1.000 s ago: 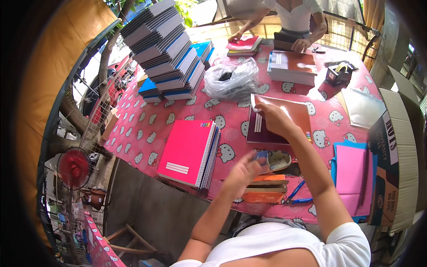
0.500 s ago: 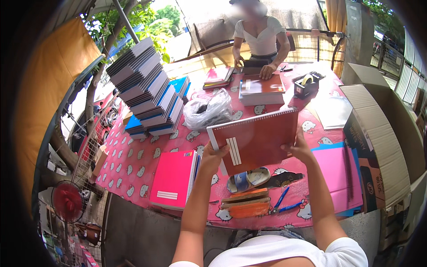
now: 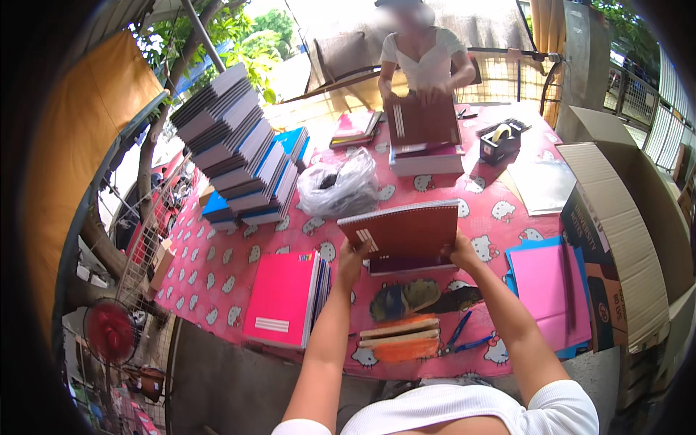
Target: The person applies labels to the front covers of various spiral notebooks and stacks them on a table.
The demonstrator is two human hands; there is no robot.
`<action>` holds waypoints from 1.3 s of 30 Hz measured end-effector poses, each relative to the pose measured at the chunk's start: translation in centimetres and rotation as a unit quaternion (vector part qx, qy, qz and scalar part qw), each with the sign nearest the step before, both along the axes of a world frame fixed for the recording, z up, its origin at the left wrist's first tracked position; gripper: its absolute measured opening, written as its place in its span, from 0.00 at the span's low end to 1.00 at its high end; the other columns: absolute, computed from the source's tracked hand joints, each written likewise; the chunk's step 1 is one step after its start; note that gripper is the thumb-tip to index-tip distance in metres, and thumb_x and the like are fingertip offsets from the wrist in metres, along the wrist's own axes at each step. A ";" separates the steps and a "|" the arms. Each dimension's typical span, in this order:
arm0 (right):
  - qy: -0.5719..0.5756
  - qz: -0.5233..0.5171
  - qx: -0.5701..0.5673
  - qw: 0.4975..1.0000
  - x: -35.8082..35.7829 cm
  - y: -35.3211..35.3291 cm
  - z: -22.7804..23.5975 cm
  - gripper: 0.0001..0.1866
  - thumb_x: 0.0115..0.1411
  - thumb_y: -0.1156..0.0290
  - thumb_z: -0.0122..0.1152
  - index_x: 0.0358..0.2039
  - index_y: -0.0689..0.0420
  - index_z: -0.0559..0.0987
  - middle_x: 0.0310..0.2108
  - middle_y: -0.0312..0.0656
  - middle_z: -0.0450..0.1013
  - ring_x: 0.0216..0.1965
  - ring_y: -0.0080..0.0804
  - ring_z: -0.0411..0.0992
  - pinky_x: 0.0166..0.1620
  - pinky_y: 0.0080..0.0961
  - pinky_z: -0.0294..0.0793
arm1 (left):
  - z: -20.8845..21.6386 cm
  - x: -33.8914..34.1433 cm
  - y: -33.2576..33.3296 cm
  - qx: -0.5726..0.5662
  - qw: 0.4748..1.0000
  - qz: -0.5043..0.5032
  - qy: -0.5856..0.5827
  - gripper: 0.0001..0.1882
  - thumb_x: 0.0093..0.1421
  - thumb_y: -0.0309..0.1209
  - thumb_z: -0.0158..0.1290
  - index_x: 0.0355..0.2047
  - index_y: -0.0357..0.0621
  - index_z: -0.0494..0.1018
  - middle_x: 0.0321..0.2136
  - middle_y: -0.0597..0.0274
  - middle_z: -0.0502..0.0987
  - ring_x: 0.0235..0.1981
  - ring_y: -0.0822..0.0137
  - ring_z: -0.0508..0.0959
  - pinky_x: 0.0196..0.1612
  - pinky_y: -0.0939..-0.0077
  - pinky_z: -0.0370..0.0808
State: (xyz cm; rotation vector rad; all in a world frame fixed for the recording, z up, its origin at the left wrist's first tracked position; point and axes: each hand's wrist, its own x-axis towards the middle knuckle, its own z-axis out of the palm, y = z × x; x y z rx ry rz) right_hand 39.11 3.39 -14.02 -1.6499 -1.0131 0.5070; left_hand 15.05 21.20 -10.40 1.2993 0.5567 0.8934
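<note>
A brown-red spiral notebook (image 3: 413, 233) is tilted between my hands above the table, its coil edge at the far side. My left hand (image 3: 353, 262) grips its left end, fingers hidden beneath. At the other end my right hand (image 3: 464, 252) pinches the right edge. Below the notebook lie a worn oval item (image 3: 406, 299), orange-and-tan blocks (image 3: 400, 339) and blue-handled pliers (image 3: 464, 338). A stack of pink-covered notebooks (image 3: 279, 293) sits left of my forearm.
Across the table (image 3: 210, 290), a co-worker (image 3: 424, 61) holds a brown notebook (image 3: 424, 122) over a stack. Tall piles of notebooks (image 3: 232, 145) lean at left beside a plastic bag (image 3: 338, 181). A tape dispenser (image 3: 500, 141), pink sheets (image 3: 544, 290) and an open carton (image 3: 620, 232) are at right.
My hands have brought the notebook lower and tipped it flatter, its right end moving left. The co-worker has raised a brown notebook upright over the stack.
</note>
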 end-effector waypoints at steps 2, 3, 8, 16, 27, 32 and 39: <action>-0.039 -0.011 0.005 0.999 0.5 -1.3 -0.8 0.24 0.47 0.86 0.59 0.46 0.57 0.69 0.33 0.44 0.75 0.37 0.33 0.75 0.38 0.30 0.74 | 0.7 0.8 -0.9 -0.009 1.000 -0.013 -0.019 0.14 0.57 0.23 0.56 0.44 0.39 0.71 0.38 0.61 0.78 0.38 0.70 0.77 0.41 0.74 0.75; -0.059 -0.017 0.008 0.998 0.6 -2.0 -1.2 0.23 0.47 0.85 0.59 0.45 0.57 0.69 0.33 0.46 0.75 0.37 0.36 0.76 0.38 0.31 0.74 | 1.0 1.1 -1.6 -0.013 0.999 -0.021 -0.029 0.14 0.57 0.23 0.56 0.44 0.39 0.71 0.37 0.62 0.78 0.37 0.69 0.77 0.40 0.73 0.75; -0.031 -0.021 0.075 0.996 -5.8 -8.9 4.1 0.19 0.51 0.80 0.59 0.45 0.59 0.71 0.32 0.52 0.74 0.35 0.52 0.74 0.36 0.38 0.73 | 8.7 -5.4 -8.8 0.155 0.976 0.119 0.092 0.12 0.56 0.21 0.55 0.42 0.37 0.71 0.35 0.61 0.78 0.33 0.70 0.77 0.36 0.74 0.75; -0.067 0.026 0.127 0.989 -11.4 -14.5 4.0 0.07 0.52 0.80 0.61 0.33 0.60 0.77 0.32 0.49 0.75 0.35 0.46 0.75 0.36 0.34 0.73 | 12.0 -12.4 -17.8 0.150 0.981 0.104 0.061 0.11 0.53 0.19 0.58 0.37 0.34 0.71 0.30 0.62 0.78 0.30 0.74 0.76 0.36 0.78 0.74; -0.075 0.073 0.090 0.990 -12.8 -14.9 5.5 0.16 0.51 0.80 0.61 0.41 0.61 0.72 0.34 0.51 0.75 0.36 0.50 0.74 0.37 0.37 0.72 | 13.4 -13.8 -19.6 0.148 0.971 0.173 0.072 0.14 0.52 0.20 0.59 0.40 0.35 0.72 0.32 0.62 0.78 0.33 0.75 0.76 0.37 0.80 0.73; -0.123 0.082 0.098 0.984 -12.5 -16.1 6.4 0.17 0.50 0.80 0.63 0.42 0.59 0.73 0.34 0.48 0.75 0.36 0.49 0.74 0.38 0.37 0.71 | 13.3 -13.5 -20.4 0.130 0.979 0.143 0.059 0.17 0.54 0.23 0.60 0.43 0.34 0.70 0.33 0.62 0.78 0.34 0.76 0.76 0.37 0.81 0.72; -0.204 0.063 0.062 0.975 -13.5 -15.0 -0.5 0.15 0.48 0.76 0.63 0.38 0.58 0.73 0.35 0.45 0.71 0.41 0.45 0.70 0.46 0.39 0.63 | 13.3 -11.1 -20.7 0.364 0.882 0.253 0.161 0.45 0.50 0.26 0.63 0.63 0.38 0.48 0.61 0.47 0.55 0.61 0.61 0.57 0.60 0.63 0.54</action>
